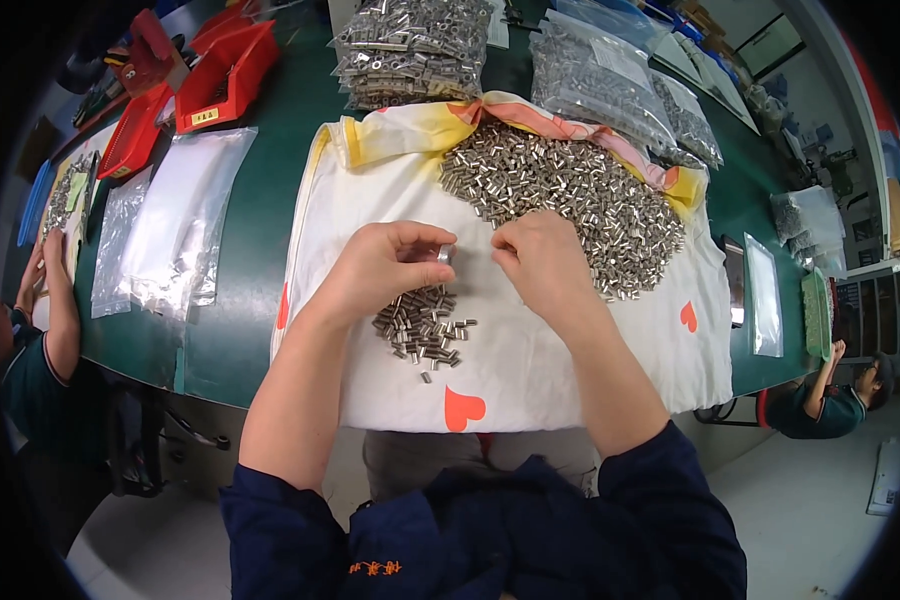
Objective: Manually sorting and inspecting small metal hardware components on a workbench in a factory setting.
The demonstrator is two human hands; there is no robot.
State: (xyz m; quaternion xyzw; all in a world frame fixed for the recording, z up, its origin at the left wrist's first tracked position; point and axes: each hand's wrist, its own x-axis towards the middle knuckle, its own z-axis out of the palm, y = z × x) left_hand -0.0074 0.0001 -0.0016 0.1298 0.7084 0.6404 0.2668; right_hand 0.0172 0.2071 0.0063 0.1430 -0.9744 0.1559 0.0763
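My left hand [375, 265] pinches a shiny metal sleeve [446, 255] between thumb and fingers, above the white cloth [370, 190]. Whether it is one sleeve or more cannot be made out. Below that hand lies a small pile of short metal sleeves [420, 325], some scattered toward me. Close by on the right, my right hand [545, 262] is closed, thumb and fingertips together; what they hold, if anything, is hidden. Just beyond and to its right spreads a large heap of similar small sleeves [590, 185] on the cloth.
Clear bags of metal parts [410, 50] stack at the back, with more bags [600, 80] right of them. Flat plastic bags [185, 220] and red bins [225, 80] are at left. Co-workers sit at the left [55, 310] and right [820, 405] edges.
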